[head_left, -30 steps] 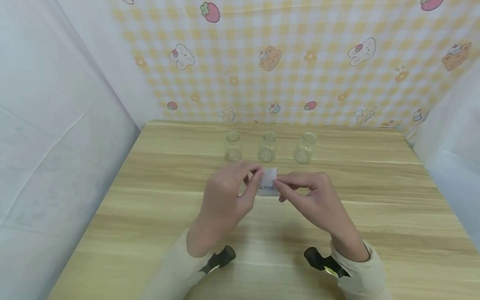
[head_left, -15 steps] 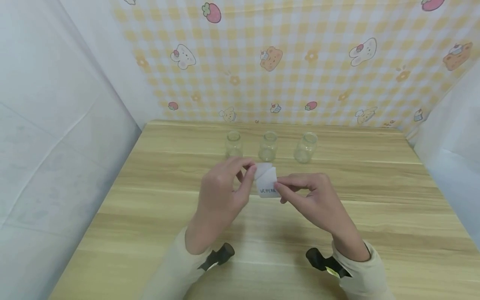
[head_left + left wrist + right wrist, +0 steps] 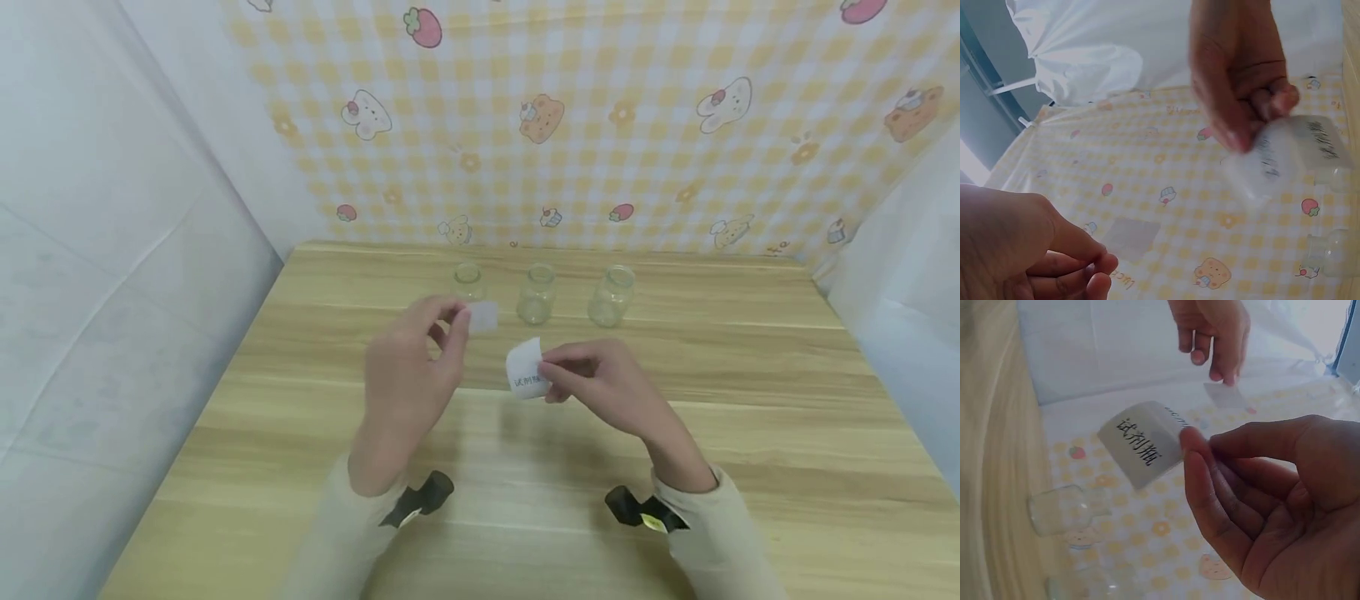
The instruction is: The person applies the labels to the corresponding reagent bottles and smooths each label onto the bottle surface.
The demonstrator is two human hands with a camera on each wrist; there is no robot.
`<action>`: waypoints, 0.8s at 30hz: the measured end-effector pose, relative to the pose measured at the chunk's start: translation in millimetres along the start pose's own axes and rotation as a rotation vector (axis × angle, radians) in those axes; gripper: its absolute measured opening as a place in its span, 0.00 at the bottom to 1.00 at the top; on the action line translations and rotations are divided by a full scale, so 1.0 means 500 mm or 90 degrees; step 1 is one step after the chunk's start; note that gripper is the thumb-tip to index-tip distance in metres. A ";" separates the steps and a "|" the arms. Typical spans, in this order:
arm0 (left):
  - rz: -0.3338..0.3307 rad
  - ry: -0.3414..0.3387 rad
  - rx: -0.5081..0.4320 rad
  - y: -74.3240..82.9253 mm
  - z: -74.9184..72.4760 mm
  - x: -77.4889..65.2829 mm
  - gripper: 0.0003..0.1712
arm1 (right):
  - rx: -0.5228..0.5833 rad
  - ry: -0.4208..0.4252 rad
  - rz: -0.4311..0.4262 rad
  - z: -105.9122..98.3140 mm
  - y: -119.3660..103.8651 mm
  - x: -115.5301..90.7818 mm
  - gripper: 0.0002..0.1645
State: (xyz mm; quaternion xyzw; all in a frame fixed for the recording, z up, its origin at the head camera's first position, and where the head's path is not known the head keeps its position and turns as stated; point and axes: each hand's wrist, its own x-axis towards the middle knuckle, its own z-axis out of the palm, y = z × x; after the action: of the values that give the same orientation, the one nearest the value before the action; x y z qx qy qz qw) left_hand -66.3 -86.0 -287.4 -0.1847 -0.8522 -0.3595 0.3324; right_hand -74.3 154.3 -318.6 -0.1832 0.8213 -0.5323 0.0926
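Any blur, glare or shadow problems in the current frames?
Right wrist: writing on the label is legible, jars look pale, upper right corner is very bright; left wrist: label and its writing are smeared, with glare at the left edge; head: soft shadows on the table.

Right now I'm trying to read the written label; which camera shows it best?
The right wrist view: the written label appears large, its larger writing readable. The head view shows it small and partly covered; the left wrist view, blurred.
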 end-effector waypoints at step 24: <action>0.017 -0.102 -0.013 0.005 0.031 -0.010 0.03 | 0.085 0.044 0.037 0.012 0.004 0.026 0.13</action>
State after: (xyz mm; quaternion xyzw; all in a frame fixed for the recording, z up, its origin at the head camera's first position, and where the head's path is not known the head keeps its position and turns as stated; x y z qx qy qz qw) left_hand -68.1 -73.2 -298.0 -0.2272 -0.8699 -0.3477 0.2661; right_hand -84.4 144.9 -322.2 -0.1340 0.7917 -0.5890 0.0918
